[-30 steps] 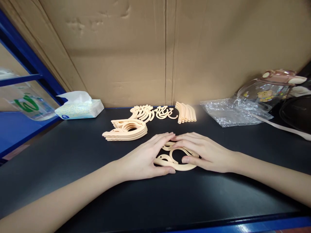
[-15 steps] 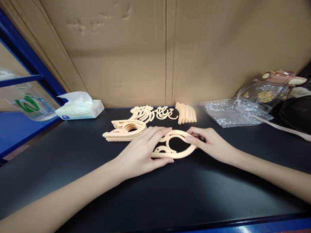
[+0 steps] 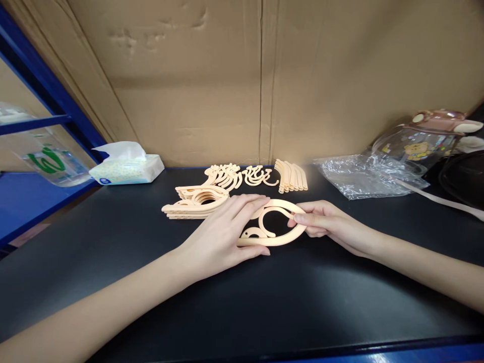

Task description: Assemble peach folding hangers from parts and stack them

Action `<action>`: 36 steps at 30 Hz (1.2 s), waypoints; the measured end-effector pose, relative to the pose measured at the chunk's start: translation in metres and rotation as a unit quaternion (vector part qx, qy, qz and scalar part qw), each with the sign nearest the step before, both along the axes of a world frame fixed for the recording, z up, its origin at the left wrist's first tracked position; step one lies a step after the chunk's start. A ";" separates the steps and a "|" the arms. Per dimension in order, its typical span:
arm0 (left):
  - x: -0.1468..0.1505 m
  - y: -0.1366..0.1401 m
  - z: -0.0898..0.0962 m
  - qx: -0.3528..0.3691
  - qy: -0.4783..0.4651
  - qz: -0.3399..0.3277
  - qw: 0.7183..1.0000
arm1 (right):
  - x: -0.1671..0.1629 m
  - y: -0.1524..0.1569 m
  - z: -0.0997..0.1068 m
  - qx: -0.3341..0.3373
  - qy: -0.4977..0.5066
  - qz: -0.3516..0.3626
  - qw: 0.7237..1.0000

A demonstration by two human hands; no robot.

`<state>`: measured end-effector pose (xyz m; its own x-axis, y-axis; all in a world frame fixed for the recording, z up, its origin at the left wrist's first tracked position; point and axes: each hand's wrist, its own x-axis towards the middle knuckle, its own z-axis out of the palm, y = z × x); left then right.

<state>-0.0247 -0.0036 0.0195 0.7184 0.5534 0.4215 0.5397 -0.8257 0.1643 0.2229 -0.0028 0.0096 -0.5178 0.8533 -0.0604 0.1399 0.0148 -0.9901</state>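
Note:
A beige plastic folding clothes hanger (image 3: 279, 241) is held low over the black tabletop, folded up, with its curved hook inside the loop. My left hand (image 3: 227, 229) wraps its left portion from above, thumb along the near edge and fingers along the far edge, hiding that end. My right hand (image 3: 323, 222) pinches the rounded right end, thumb on top and fingers beneath. Just beyond my left hand lies a stack of similar folded hangers (image 3: 196, 201).
Behind are a pile of curved beige pieces (image 3: 225, 175), loose hooks (image 3: 257, 175) and a bundle of beige arms (image 3: 291, 176). A tissue pack (image 3: 128, 169) sits left; a clear plastic bag (image 3: 351, 176) and a transparent bottle (image 3: 412, 146) stand right. Cardboard (image 3: 189, 75) walls the back.
My right hand has shifted its grip at the hanger's right end, its fingers now tucked under the curve. The left hand keeps its hold. The view has shifted slightly.

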 end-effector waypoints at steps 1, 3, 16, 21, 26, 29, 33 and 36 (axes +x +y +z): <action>0.000 0.000 0.000 -0.002 -0.001 -0.001 1.000 | 0.000 0.000 0.000 -0.005 0.004 0.002 1.000; 0.000 0.000 0.000 -0.005 -0.002 -0.004 1.000 | 0.001 0.001 0.000 -0.015 0.010 0.006 1.000; -0.002 0.004 0.000 0.005 0.023 -0.025 0.999 | 0.000 0.000 -0.001 -0.023 0.008 0.011 1.000; -0.001 0.002 0.000 0.000 0.022 -0.018 1.000 | -0.002 -0.001 -0.002 -0.007 0.000 -0.001 1.000; -0.001 0.003 0.000 -0.002 0.020 -0.020 1.000 | -0.004 0.000 -0.003 0.010 -0.009 0.006 1.000; 0.000 0.003 -0.001 0.004 0.021 -0.018 1.000 | -0.004 -0.001 -0.003 0.015 -0.016 0.015 1.000; 0.003 -0.001 0.004 0.013 0.025 0.002 1.000 | -0.003 -0.001 -0.002 0.054 -0.038 0.024 0.998; 0.000 0.001 0.018 0.020 0.030 0.039 0.999 | 0.000 0.001 -0.002 0.117 -0.068 -0.011 0.991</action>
